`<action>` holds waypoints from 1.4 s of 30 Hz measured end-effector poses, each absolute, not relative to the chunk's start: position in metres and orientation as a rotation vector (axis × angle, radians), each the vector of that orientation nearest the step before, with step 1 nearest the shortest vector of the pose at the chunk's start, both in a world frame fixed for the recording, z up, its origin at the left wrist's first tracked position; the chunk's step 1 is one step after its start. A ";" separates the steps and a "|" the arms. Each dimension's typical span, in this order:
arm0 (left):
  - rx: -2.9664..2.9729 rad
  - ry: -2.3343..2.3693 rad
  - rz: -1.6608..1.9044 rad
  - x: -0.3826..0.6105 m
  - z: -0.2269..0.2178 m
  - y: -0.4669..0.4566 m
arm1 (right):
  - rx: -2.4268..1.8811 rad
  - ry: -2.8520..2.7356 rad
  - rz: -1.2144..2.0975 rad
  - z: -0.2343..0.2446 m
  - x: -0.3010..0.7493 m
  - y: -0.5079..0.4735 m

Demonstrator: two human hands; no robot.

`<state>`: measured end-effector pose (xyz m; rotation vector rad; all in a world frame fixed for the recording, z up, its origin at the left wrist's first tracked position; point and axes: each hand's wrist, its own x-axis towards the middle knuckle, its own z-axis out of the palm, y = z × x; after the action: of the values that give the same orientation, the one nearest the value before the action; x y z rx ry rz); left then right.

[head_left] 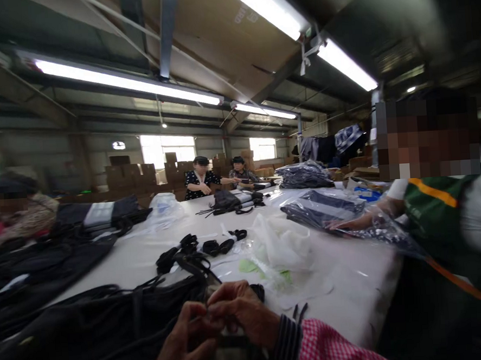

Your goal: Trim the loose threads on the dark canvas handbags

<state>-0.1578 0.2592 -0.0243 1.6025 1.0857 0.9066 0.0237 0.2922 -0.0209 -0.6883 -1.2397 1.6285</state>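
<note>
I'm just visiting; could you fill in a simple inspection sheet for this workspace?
Surface: pale table, partly covered.
Job's things: black cloth beside the hands.
Clutter: coiled black straps, crumpled plastic bag.
Hands: left hand and right hand close together at the fingertips; anything pinched there is unclear.
Cables: nothing seen on the table.
Surroundings: four other people, cardboard boxes, ceiling lights.

At the lower centre, the person's left hand and right hand meet beside dark fabric. Crumpled translucent plastic lies mid-frame on the pale tabletop. A co-worker at right touches a plastic-wrapped bundle.
</note>
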 end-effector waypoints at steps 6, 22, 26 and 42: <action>1.565 1.076 1.036 -0.147 -0.010 0.239 | -0.716 -1.477 1.583 -0.014 0.039 0.277; 1.414 1.145 1.160 -0.148 -0.011 0.240 | -0.799 -1.503 1.498 -0.019 0.039 0.271; 1.445 1.145 1.117 -0.146 -0.010 0.240 | -0.775 -1.487 1.462 -0.022 0.039 0.271; 1.636 1.314 1.031 -0.141 -0.010 0.236 | -0.894 -1.588 1.344 -0.021 0.039 0.269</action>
<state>-0.1414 0.2360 -0.0105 1.6360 1.3136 1.0313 0.0386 0.2685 -0.0213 -0.8945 -1.5879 1.3436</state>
